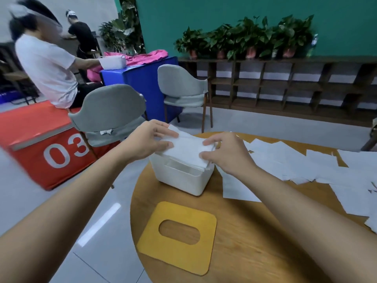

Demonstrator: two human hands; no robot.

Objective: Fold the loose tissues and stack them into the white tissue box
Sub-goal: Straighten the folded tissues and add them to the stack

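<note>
Folded tissue stack [186, 150] pinched at its ends by left hand [150, 139] and right hand [227, 155], white tissue box [179, 179] beneath them

The tissue stack [186, 150] blocks most of the box's [179, 180] open top, left hand [150, 139] and right hand [227, 155] gripping its ends. Loose sheets [302, 166] crowd the table's [255, 237] right; bare wood surrounds the yellow lid [177, 242].
</note>
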